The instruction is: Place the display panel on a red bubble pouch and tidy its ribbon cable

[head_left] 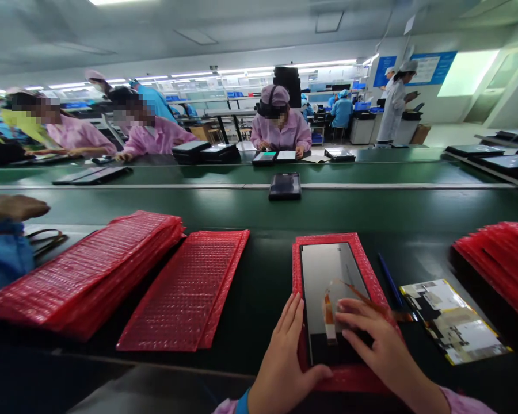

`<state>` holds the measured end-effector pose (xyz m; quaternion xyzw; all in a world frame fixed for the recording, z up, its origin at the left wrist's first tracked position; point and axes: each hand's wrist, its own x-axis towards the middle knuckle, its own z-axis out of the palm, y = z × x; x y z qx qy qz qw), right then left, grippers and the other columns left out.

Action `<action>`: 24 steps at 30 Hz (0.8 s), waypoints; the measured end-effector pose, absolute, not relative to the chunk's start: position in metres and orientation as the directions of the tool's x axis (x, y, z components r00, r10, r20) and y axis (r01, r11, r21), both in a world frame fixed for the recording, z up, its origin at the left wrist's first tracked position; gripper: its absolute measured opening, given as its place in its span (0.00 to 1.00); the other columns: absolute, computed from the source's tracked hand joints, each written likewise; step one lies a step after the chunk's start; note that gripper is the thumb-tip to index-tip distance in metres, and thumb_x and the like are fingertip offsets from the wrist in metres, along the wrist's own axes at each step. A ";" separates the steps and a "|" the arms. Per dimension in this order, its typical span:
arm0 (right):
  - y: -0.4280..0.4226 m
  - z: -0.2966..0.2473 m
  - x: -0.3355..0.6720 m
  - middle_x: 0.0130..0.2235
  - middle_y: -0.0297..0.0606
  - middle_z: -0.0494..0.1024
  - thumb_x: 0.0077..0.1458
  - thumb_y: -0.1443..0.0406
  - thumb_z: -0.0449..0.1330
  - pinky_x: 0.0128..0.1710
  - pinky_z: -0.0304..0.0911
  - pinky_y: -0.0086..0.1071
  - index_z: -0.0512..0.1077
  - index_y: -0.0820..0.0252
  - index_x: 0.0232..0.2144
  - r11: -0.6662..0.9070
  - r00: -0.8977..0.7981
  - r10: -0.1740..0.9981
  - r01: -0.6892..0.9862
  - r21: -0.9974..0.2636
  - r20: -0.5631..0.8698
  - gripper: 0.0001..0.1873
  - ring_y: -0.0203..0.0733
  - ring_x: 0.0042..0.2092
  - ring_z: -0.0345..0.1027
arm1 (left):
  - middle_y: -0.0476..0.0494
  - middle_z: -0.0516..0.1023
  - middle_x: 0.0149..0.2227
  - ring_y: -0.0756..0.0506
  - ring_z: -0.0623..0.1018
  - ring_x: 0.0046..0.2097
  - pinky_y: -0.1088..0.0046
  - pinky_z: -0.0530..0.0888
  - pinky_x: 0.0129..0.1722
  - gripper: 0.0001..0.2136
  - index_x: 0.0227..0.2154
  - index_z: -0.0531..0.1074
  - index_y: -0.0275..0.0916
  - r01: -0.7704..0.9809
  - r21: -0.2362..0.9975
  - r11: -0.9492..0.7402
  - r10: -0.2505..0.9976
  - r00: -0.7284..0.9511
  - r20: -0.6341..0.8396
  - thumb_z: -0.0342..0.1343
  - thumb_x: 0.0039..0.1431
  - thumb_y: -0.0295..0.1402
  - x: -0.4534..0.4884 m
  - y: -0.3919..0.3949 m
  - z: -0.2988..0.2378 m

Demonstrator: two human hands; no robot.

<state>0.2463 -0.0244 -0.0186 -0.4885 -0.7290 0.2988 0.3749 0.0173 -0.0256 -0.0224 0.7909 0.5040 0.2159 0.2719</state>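
Observation:
A display panel (pixel 334 264) with a grey, mirror-like face and a dark lower end lies on a red bubble-wrap sleeve (pixel 300 240). My left hand (pixel 285 356) rests along the panel's left edge, fingers stretched out and thumb across the lower corner. Over the right half of the panel is my right hand (pixel 377 339), its fingers apart and slightly bent at the surface. Near its fingertips an orange flex cable (pixel 328 313) shows on the panel. Another orange-brown strip (pixel 403 316) reaches past the right edge, partly behind my right hand.
Right of the panel lie a blue pen (pixel 389 279) and a flat module with silver and black patches (pixel 455 322). Red bubble-wrap sleeves (pixel 185 287) lie left, beside a taller stack (pixel 95 270); more sleeves (pixel 501 264) are far right. A dark device (pixel 285 186) sits ahead; co-workers sit opposite.

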 end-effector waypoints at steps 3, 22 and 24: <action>-0.034 -0.033 0.255 0.61 0.49 0.66 0.65 0.61 0.53 0.54 0.60 0.69 0.72 0.57 0.55 0.425 -0.240 0.897 0.699 -0.575 0.371 0.19 0.64 0.61 0.58 | 0.27 0.41 0.71 0.31 0.40 0.71 0.44 0.49 0.68 0.57 0.68 0.46 0.31 0.724 0.646 -0.240 0.938 0.345 -0.038 0.73 0.40 0.44 0.020 -0.026 -0.015; -0.044 -0.056 0.307 0.61 0.36 0.67 0.68 0.67 0.47 0.52 0.71 0.33 0.59 0.53 0.66 0.442 -0.091 0.805 0.751 -0.491 0.586 0.25 0.50 0.58 0.66 | 0.29 0.56 0.67 0.25 0.54 0.68 0.33 0.46 0.64 0.40 0.65 0.58 0.36 0.697 0.574 -0.430 0.791 0.598 -0.134 0.58 0.54 0.54 0.022 -0.003 0.009; -0.053 -0.056 0.323 0.48 0.40 0.79 0.68 0.60 0.53 0.40 0.77 0.31 0.75 0.57 0.52 0.244 0.141 0.864 0.722 -0.647 0.483 0.17 0.52 0.47 0.75 | 0.28 0.61 0.65 0.28 0.61 0.66 0.42 0.57 0.65 0.35 0.63 0.63 0.36 0.636 0.688 -0.349 0.875 0.483 -0.003 0.57 0.57 0.51 0.017 -0.009 0.003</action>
